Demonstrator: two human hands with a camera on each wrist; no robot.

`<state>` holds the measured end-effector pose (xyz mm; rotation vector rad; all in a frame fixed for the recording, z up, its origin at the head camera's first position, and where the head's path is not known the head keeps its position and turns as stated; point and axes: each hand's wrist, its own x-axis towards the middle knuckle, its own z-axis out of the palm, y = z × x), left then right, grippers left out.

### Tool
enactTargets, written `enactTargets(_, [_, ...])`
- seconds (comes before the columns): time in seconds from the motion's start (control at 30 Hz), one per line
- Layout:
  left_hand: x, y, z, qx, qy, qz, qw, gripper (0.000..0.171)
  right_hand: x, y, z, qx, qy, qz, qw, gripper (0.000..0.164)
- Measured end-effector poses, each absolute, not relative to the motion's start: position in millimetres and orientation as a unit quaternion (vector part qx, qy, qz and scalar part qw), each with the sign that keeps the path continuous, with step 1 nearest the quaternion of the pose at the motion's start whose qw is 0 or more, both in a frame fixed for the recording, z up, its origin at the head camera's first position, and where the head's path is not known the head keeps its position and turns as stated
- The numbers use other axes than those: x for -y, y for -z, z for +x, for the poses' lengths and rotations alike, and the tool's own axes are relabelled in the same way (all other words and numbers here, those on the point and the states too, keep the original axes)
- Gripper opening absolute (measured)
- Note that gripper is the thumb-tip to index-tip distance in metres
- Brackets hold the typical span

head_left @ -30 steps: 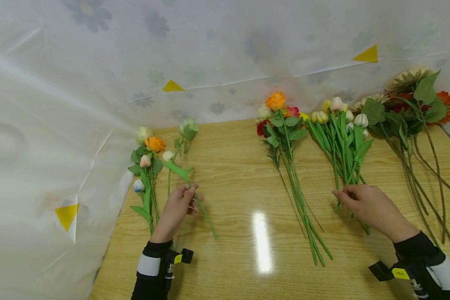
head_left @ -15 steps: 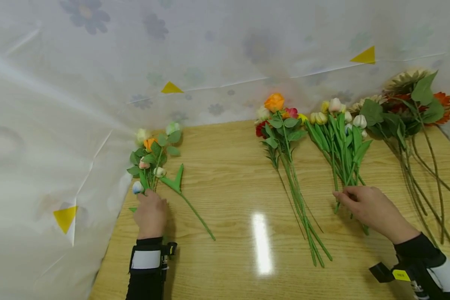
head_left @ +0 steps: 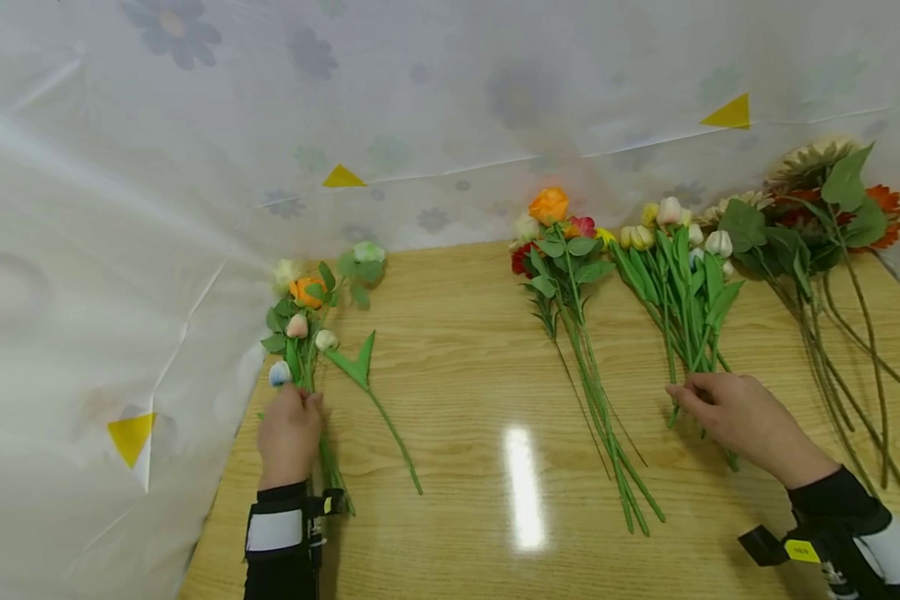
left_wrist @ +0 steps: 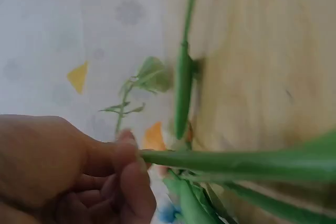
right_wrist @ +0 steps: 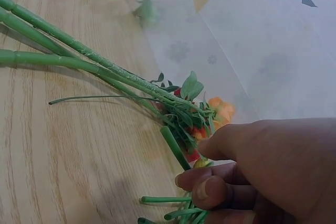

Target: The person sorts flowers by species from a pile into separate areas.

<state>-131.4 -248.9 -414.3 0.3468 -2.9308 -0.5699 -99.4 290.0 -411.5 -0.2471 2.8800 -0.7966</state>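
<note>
In the head view my left hand [head_left: 291, 433] is at the left bunch of flowers. In the left wrist view its thumb and forefinger pinch a thick green stem [left_wrist: 236, 163], which appears to belong to the pale green rose [head_left: 369, 252]. Around it lie an orange rose [head_left: 307, 292], a pink tulip [head_left: 297, 325] and a blue-and-white tulip [head_left: 279, 373]. A white tulip [head_left: 326, 340] lies slanted just right of the hand. My right hand [head_left: 742, 421] is over the lower stems of the tulip bunch [head_left: 682, 292]; its thumb and forefinger pinch a cut green stem [right_wrist: 175, 148].
A bunch of roses and mixed flowers [head_left: 585, 333] lies mid-table. Large sunflower-like blooms [head_left: 813, 162] with long stems lie at the far right. A pale patterned sheet [head_left: 450, 100] hangs along the back and left of the wooden table [head_left: 457, 375].
My left hand has let go of the white tulip and moved left to the bunch; the tulip now rests there. The pale green rose swung left, then back right. My right hand stays put.
</note>
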Motion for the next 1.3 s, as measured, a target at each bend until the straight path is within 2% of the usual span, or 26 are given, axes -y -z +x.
enactTargets(0.13, [240.9, 402.6, -133.7, 0.948, 0.293, 0.106, 0.065, 0.024, -289.3, 410.7, -98.2, -0.958, 0.268, -0.082, 0.066, 0.042])
enactTargets(0.3, [214.7, 383.3, -138.7, 0.892, 0.445, 0.084, 0.003, 0.026, -283.9, 408.1, -96.7, -0.957, 0.273, -0.098, 0.013, 0.038])
enactTargets(0.5, [157.3, 371.8, -143.3, 0.806, 0.585, -0.016, -0.085, 0.021, -253.7, 403.1, -93.1, -0.928, 0.324, -0.179, -0.040, 0.025])
enactTargets(0.63, [113.8, 375.0, -145.5, 0.747, 0.645, -0.083, -0.140, 0.019, -222.9, 399.4, -88.3, -0.896, 0.380, -0.231, -0.010, 0.018])
enactTargets(0.73, [83.1, 378.3, -144.5, 0.706, 0.675, -0.124, -0.175, 0.019, -202.6, 397.5, -84.4, -0.871, 0.420, -0.251, 0.048, 0.013])
enactTargets(0.87, [48.5, 382.6, -143.0, 0.666, 0.695, -0.159, -0.220, 0.014, -185.8, 399.2, -79.5, -0.827, 0.471, -0.276, 0.133, 0.015])
enactTargets(0.93, [36.3, 385.1, -143.5, 0.658, 0.695, -0.167, -0.235, 0.011, -183.0, 401.2, -77.4, -0.809, 0.490, -0.288, 0.152, 0.017])
enactTargets(1.0, [29.1, 388.0, -144.2, 0.667, 0.684, -0.170, -0.241, 0.012, -182.8, 403.4, -75.6, -0.808, 0.489, -0.293, 0.148, 0.022])
enactTargets(1.1, [28.3, 392.9, -144.9, 0.704, 0.646, -0.169, -0.243, 0.023, -186.1, 407.0, -74.0, -0.836, 0.456, -0.283, 0.114, 0.028])
enactTargets(1.2, [39.7, 398.9, -144.7, 0.754, 0.590, -0.167, -0.235, 0.034, -191.1, 412.6, -74.8, -0.877, 0.399, -0.252, 0.090, 0.031])
enactTargets(1.3, [60.0, 404.7, -145.2, 0.798, 0.536, -0.166, -0.220, 0.035, -197.7, 417.9, -76.5, -0.908, 0.349, -0.214, 0.091, 0.033])
